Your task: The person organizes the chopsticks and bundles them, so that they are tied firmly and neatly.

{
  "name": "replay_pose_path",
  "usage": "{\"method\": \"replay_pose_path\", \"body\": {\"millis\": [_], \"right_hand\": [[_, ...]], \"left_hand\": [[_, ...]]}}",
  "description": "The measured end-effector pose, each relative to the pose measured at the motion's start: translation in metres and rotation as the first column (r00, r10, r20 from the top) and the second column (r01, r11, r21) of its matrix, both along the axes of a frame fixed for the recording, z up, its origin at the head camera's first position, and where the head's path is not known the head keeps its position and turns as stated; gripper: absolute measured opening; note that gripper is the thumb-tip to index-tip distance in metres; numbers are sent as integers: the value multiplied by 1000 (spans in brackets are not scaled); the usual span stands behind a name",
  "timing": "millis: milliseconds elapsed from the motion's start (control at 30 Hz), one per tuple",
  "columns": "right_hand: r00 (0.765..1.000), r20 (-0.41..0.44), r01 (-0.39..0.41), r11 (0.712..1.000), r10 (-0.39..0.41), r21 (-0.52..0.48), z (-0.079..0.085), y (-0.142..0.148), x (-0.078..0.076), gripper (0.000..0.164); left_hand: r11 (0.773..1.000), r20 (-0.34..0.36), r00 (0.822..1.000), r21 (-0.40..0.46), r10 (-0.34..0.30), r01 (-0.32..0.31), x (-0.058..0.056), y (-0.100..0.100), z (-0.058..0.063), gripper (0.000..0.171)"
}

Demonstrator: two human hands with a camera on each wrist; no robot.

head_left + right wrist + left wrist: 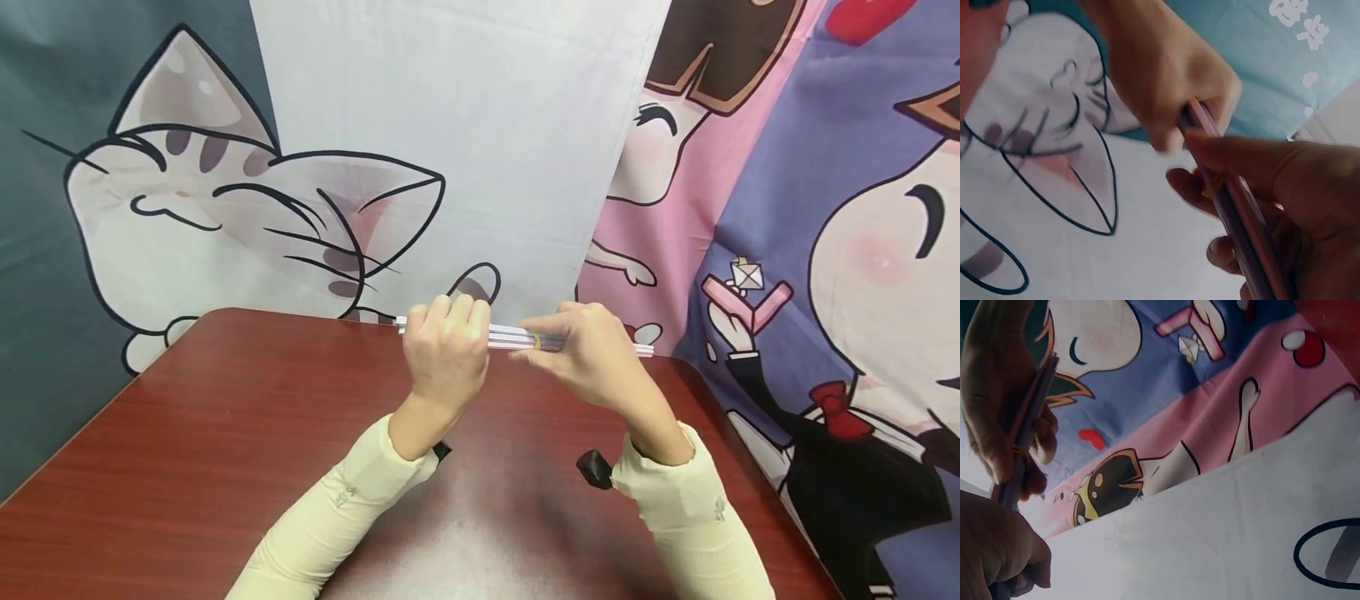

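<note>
A bundle of slim pink and purple sticks (pixel 510 337) is held level above the far edge of the table, with a yellow rubber band (pixel 537 341) around it. My left hand (pixel 448 346) grips the bundle in a fist near its left end, and a short tip sticks out beyond the fist. Close to the band, my right hand (pixel 592 354) pinches the sticks between thumb and fingers. In the right wrist view, the bundle (pixel 1244 231) runs from the left fist (pixel 1172 81) down into the right hand (pixel 1310 194). What kind of sticks they are is unclear.
The reddish-brown table (pixel 225 450) spreads beneath both forearms. Behind it hangs a cloth backdrop (pixel 465 100) printed with a cartoon cat and figures. A small dark device (pixel 595 469) juts from the right cuff.
</note>
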State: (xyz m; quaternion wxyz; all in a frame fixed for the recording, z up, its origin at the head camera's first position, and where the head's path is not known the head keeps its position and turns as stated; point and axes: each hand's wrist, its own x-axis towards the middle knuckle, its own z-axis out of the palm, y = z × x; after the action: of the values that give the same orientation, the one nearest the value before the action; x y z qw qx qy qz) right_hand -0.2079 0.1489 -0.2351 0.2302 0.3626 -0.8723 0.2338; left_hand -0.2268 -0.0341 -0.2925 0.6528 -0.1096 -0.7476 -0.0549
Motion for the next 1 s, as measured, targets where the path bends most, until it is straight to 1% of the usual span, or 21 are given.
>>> {"method": "replay_pose_path", "body": {"millis": [67, 133, 233, 333, 467, 533, 633, 733, 800, 867, 933, 1000], "right_hand": [[999, 54, -7, 1000, 7, -2, -1, 1, 0, 28], [992, 119, -26, 998, 32, -50, 0, 5, -1, 34], [983, 176, -43, 994, 60, -98, 2, 14, -2, 40], [973, 221, -41, 991, 68, -125, 3, 24, -3, 35], [950, 304, -23, 987, 71, -159, 2, 35, -5, 27], [942, 328, -15, 984, 74, -179, 0, 39, -8, 25], [938, 338, -4, 974, 83, -226, -4, 47, -14, 23], [930, 347, -5, 952, 117, -308, -12, 53, -22, 22], [923, 356, -8, 933, 144, -359, -18, 55, -29, 22], [912, 374, -3, 915, 168, -403, -26, 57, -38, 22], [889, 412, 10, 893, 198, -450, -35, 58, -48, 23], [861, 457, 33, 873, 223, -487, -45, 60, -58, 25]], "left_hand": [[1000, 2, 1000, -22, 6, -6, 0, 2, -1, 25], [999, 19, 1000, -33, 11, -10, -1, 2, -2, 24], [1000, 39, 999, -28, 16, -15, -4, -1, -3, 24], [1000, 52, 999, -8, 7, -6, -7, -3, -3, 23], [1000, 52, 999, -12, -4, 4, -11, -4, -5, 23], [1000, 56, 998, -7, -14, 15, -12, -5, -6, 22], [999, 61, 998, 19, -35, 34, -15, -7, -7, 21], [997, 65, 996, 28, -68, 67, -20, -10, -7, 19], [996, 75, 994, 13, -85, 84, -24, -11, -8, 18], [996, 101, 991, -8, -93, 94, -28, -12, -9, 17], [995, 147, 985, -26, -93, 98, -31, -13, -11, 14], [995, 219, 973, -46, -78, 90, -34, -12, -15, 13]]}}
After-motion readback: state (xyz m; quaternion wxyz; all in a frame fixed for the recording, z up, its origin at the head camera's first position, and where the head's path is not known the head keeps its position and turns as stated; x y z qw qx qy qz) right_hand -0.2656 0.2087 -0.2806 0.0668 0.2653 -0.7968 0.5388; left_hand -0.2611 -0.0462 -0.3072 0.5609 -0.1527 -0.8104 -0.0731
